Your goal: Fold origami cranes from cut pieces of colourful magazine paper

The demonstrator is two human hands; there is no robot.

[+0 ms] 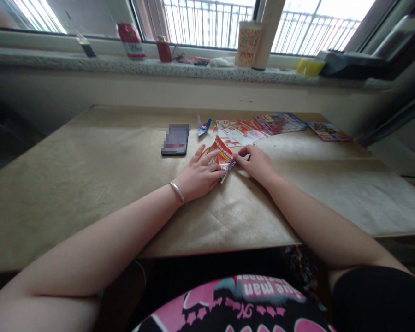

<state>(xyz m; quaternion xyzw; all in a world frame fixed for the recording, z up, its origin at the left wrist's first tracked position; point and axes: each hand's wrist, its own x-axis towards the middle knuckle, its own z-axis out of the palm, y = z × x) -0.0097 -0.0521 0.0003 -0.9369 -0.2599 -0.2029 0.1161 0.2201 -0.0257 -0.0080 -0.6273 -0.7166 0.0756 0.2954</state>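
Observation:
A partly folded piece of red printed paper (224, 154) lies on the table in front of me, with blue showing at its right edge. My left hand (202, 171) rests flat across its left side, fingers spread. With thumb and fingers closed, my right hand (256, 162) pinches the paper's right edge. Just beyond the paper stands a small blue and white folded paper figure (204, 127). To the left of that lies a dark phone (175, 139), its screen blurred out.
Red and white printed sheets (240, 131) and colourful leaflets (280, 123) lie toward the back right of the table (90, 184). Along the windowsill (107, 61) stand a red can (131, 41), a patterned paper cup (248, 44) and a yellow object (310, 67).

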